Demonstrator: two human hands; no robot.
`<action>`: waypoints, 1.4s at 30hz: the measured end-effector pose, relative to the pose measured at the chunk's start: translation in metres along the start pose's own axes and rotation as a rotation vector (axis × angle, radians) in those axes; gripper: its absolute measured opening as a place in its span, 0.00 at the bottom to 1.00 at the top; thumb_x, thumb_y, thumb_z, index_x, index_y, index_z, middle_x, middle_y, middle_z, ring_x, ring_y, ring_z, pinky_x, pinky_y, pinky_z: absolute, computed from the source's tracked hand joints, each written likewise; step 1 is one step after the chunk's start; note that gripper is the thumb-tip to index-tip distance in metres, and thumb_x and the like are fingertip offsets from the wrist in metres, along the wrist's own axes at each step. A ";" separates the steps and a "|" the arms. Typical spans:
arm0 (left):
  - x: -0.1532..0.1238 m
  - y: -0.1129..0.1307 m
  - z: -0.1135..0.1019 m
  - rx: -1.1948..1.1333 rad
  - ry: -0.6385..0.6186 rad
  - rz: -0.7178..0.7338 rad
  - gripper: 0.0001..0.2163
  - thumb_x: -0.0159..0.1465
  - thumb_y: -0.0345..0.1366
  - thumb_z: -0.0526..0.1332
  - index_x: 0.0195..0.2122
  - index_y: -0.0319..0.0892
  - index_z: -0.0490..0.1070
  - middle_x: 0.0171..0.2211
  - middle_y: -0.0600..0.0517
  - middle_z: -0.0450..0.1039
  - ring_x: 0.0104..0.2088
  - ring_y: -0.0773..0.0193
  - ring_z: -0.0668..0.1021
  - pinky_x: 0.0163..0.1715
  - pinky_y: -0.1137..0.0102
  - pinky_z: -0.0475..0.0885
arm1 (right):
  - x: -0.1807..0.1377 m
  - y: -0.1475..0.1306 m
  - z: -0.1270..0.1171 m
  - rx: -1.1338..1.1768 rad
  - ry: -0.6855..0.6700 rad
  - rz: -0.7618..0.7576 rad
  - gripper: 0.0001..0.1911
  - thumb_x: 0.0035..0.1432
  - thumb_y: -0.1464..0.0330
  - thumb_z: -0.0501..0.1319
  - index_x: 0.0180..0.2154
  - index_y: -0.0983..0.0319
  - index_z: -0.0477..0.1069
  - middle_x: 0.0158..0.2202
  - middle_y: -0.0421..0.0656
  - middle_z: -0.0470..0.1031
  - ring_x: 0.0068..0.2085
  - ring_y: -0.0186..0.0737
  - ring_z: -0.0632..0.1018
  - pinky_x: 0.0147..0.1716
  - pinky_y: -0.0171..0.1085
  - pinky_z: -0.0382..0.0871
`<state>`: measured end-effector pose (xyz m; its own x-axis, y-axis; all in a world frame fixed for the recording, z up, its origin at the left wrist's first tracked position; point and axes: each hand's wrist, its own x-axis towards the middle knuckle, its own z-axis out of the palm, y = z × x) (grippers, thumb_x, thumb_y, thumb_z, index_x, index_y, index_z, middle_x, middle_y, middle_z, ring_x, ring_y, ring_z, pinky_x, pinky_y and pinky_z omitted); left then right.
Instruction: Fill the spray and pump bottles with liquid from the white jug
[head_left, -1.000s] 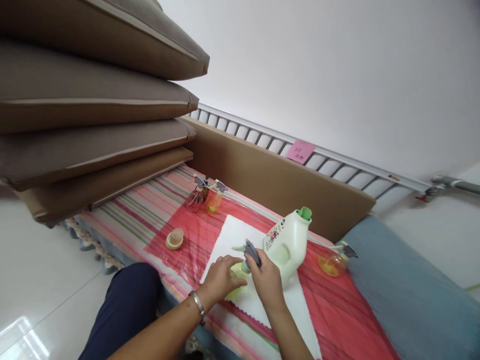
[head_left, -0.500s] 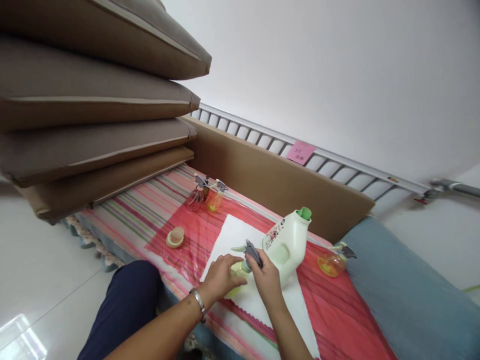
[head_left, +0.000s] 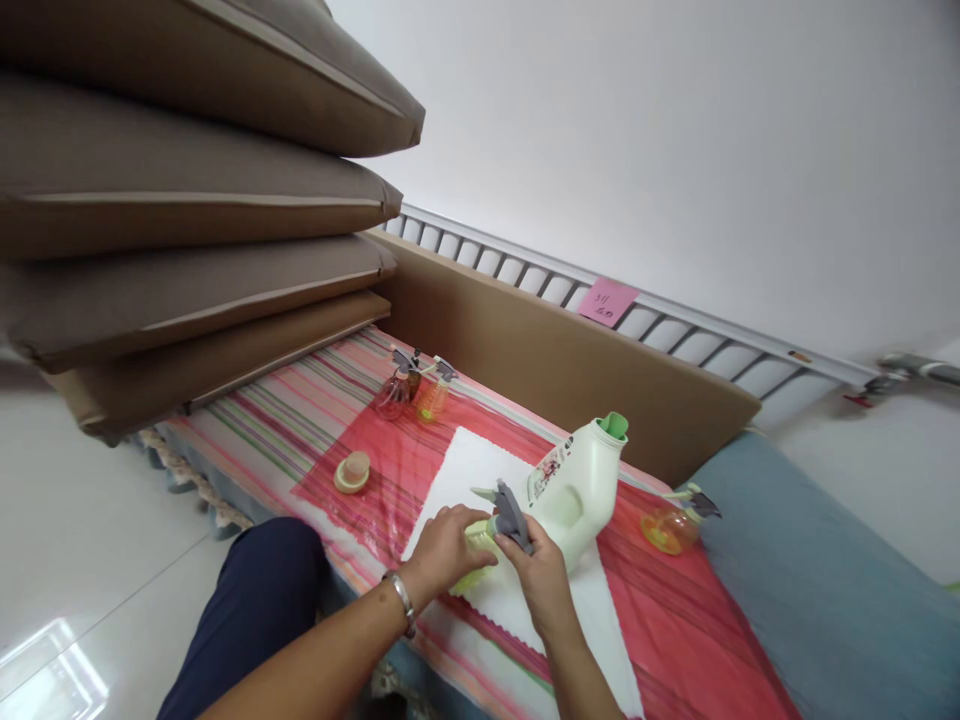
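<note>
My left hand is closed around the yellowish clear body of a small spray bottle, hiding much of it. The fingers of my right hand grip the bottle's grey spray head, which sits at the bottle's neck. Just behind my right hand stands a large pale green jug with a green spout and no cap on it. Both bottle and jug are over a white cloth. To the left, a pale round cap lies on the red plastic sheet.
Several spray bottles stand at the back left of the sheet, and another spray bottle is at the right. Stacked brown cushions rise at the left. A brown board and a radiator line the wall.
My right hand and the grey spray head have turned and shifted slightly right and down. My left hand stays on the bottle. The view has shifted a little.
</note>
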<state>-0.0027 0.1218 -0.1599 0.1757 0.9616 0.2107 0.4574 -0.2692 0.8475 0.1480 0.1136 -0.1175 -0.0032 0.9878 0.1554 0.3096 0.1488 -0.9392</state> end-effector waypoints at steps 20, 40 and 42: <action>0.000 0.002 0.000 0.035 -0.034 -0.004 0.26 0.49 0.45 0.69 0.50 0.50 0.70 0.46 0.51 0.74 0.47 0.53 0.72 0.49 0.61 0.65 | -0.001 -0.003 0.003 -0.078 0.106 0.022 0.15 0.43 0.60 0.67 0.32 0.62 0.71 0.28 0.41 0.77 0.33 0.47 0.75 0.36 0.41 0.67; 0.000 0.004 -0.002 0.030 -0.042 -0.023 0.26 0.48 0.45 0.70 0.50 0.52 0.71 0.45 0.52 0.74 0.47 0.54 0.72 0.49 0.62 0.66 | -0.005 0.021 0.010 0.174 0.112 0.067 0.26 0.44 0.56 0.67 0.45 0.62 0.72 0.45 0.46 0.77 0.50 0.53 0.74 0.50 0.48 0.67; 0.000 0.005 -0.003 0.033 -0.057 -0.031 0.26 0.49 0.45 0.70 0.50 0.51 0.70 0.45 0.52 0.74 0.47 0.54 0.72 0.49 0.62 0.65 | -0.003 0.021 0.009 0.171 0.107 0.069 0.26 0.43 0.56 0.68 0.44 0.62 0.72 0.44 0.46 0.78 0.49 0.53 0.75 0.50 0.49 0.67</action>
<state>-0.0025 0.1207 -0.1539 0.2100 0.9652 0.1558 0.4916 -0.2420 0.8365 0.1461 0.1139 -0.1408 0.1162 0.9869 0.1122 0.1392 0.0956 -0.9856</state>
